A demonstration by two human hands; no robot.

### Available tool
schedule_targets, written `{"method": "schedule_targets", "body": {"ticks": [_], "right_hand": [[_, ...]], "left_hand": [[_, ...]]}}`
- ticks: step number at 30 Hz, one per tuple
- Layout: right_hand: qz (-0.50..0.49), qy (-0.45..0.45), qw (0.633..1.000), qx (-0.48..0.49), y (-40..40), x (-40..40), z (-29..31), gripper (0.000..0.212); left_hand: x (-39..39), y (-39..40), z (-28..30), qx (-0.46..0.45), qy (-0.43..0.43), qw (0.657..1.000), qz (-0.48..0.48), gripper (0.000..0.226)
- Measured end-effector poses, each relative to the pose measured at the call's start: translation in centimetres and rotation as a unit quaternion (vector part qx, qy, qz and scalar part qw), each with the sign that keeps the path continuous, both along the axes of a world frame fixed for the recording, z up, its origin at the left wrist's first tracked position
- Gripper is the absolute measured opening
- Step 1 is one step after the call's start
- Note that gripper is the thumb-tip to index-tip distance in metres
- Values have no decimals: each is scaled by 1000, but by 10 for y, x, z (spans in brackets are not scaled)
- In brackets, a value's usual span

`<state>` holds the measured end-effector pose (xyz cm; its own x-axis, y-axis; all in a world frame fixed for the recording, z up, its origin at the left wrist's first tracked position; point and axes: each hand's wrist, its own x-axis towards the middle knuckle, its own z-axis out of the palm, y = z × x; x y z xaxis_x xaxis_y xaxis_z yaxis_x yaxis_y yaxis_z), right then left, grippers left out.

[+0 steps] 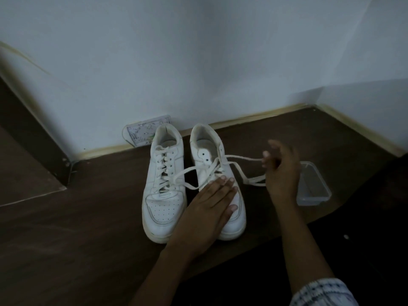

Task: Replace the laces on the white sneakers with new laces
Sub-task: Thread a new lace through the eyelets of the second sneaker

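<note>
At centre frame, two white sneakers stand side by side on the dark floor, toes toward the camera, heels near the wall. The left shoe [164, 191] is fully laced. The right shoe [220, 173] is partly unlaced: its upper eyelets are bare, and the lace [240, 171] runs loose from the mid eyelets.

The left hand [209, 208] lies flat on the toe and vamp of the right shoe, fingers straight and pressing down, gripping nothing. The right hand [282, 171], at centre right, has its fingers curled round a lace strand; motion blur hides the exact pinch. One strand runs nearly level from the eyelets rightward to the fingertips. Another loops below toward the palm. A third loop trails leftward across the gap to the left shoe.

Key relation: the shoe's long axis runs top to bottom of the frame, and the held strand lies across it, toward frame right. The right hand is the nearer to the lace's free length. Judged step: drawing the old lace out of the remaining eyelets, which calls for a rightward pull against the left hand's hold.

A clear plastic box [313, 186] sits at right, partly behind the right hand. No new laces are identifiable.
</note>
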<state>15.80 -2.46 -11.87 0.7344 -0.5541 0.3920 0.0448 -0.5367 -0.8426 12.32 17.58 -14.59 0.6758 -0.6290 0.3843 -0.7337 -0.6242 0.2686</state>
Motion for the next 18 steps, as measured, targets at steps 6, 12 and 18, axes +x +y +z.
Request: {"method": "schedule_targets", "body": {"ticks": [6, 12, 18], "right_hand": [[208, -41, 968, -135, 31, 6, -4, 19], [-3, 9, 995, -98, 3, 0, 6, 17], [-71, 20, 996, -51, -15, -4, 4, 25]], "left_hand": [[3, 0, 0, -6, 5, 1000, -7, 52], [1, 0, 3, -18, 5, 1000, -2, 51], [1, 1, 4, -23, 7, 1000, -1, 49]]}}
